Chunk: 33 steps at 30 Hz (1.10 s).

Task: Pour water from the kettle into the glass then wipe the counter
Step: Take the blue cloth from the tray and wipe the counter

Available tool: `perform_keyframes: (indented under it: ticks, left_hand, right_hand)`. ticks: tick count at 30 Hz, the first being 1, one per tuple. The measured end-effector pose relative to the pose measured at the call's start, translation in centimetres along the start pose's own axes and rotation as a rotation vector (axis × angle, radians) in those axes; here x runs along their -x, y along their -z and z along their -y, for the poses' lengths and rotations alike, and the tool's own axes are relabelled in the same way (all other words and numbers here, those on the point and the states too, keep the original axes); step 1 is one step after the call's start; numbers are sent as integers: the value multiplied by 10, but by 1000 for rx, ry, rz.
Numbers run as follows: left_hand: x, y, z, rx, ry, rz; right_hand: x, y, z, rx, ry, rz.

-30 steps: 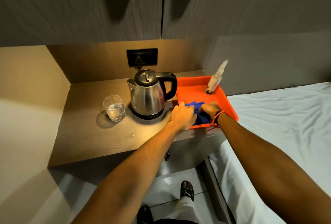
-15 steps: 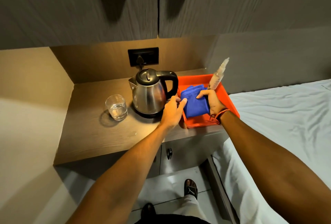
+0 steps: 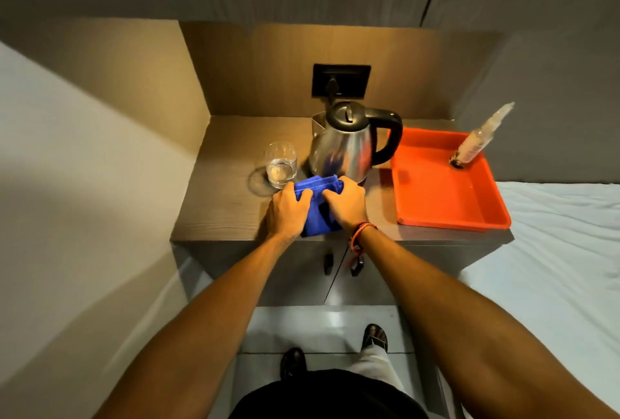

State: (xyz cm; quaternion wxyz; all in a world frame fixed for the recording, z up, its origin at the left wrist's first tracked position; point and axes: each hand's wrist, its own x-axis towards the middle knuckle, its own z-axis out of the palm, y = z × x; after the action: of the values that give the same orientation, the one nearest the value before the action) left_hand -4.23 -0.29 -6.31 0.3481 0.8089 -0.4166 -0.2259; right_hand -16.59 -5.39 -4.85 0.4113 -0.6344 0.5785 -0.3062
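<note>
A steel kettle (image 3: 345,147) with a black lid and handle stands upright on its base at the back of the wooden counter (image 3: 221,210). Left of it stands a clear glass (image 3: 280,165) holding some water. In front of both lies a folded blue cloth (image 3: 318,209) on the counter. My left hand (image 3: 289,212) grips the cloth's left side and my right hand (image 3: 345,204) grips its right side, so both hands cover much of the cloth.
An orange tray (image 3: 436,197) sits on the counter's right part with a spray bottle (image 3: 479,140) leaning in its far corner. A black wall socket (image 3: 341,80) is behind the kettle. A white bed (image 3: 553,251) lies at the right, cupboard doors below.
Both hands lifted the blue cloth out of the orange tray and carried it left onto the counter in front of the kettle. The head camera shifted left.
</note>
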Motion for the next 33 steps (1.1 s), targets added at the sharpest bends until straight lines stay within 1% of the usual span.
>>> perform_keyframes:
  ticks: [3,5,7,9,10,11,13,14,17,19,22,26,30,33]
  left_hand:
    - [-4,13,21,-148,31,-16]
    - [-9,16,36,-219,31,0]
    - [-14,17,47,-287,-2,-20]
    - [-22,21,52,-252,-31,-93]
    - [-27,25,52,-207,-33,-133]
    - [-35,29,50,-164,-28,-163]
    - [-54,34,44,-101,-12,-170]
    - [-62,35,39,-68,-5,-145]
    - [-81,31,22,58,17,-56]
    - [-88,24,13,140,18,-43]
    - [-92,16,3,209,52,-65]
    - [-94,23,5,172,23,-99]
    - [-103,61,14,139,-5,-198]
    - [-105,98,17,134,-42,-277]
  right_hand:
    - [6,-25,1,113,27,71]
    - [11,-40,-3,334,115,95]
    - [18,-48,-3,584,237,19]
    - [25,-50,-4,641,392,-39]
    - [27,-53,-9,640,468,-15]
    - [29,-55,-15,642,507,45]
    - [33,-64,-30,718,508,172]
    - [34,-68,-38,771,496,200]
    - [33,-74,-42,817,466,226]
    - [32,-72,-41,805,474,223]
    - [29,-73,-45,788,488,205]
    - [20,-75,-44,787,484,213]
    - [0,-82,-37,783,481,233]
    - [-20,-92,-29,756,444,268]
